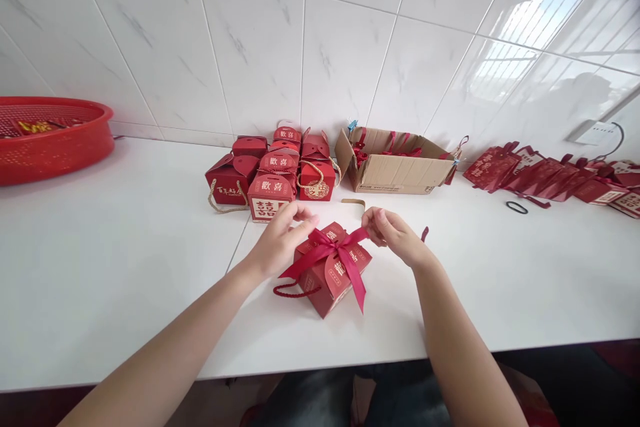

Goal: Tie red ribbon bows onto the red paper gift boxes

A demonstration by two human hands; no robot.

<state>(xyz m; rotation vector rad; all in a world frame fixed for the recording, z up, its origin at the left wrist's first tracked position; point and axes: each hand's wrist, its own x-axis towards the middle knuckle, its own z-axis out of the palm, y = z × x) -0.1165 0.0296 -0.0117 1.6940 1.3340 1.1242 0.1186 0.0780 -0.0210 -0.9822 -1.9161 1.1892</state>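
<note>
A red gift box (320, 287) with gold print stands on the white table in front of me, turned corner-forward. A crimson satin ribbon (340, 248) is tied in a bow across its top, with two tails hanging over the sides. My left hand (283, 240) pinches at the bow's left loop. On the other side, the closed fingertips of my right hand (393, 233) are at the end of the right loop. The dark red rope handle (295, 292) of the box droops to the left.
Several red gift boxes (273, 180) stand grouped by the tiled wall. A cardboard box (400, 173) holds red ribbons. Several flat red bags or boxes (545, 177) lie right, near a black loop (517, 207). A red plastic basket (60, 153) is at far left.
</note>
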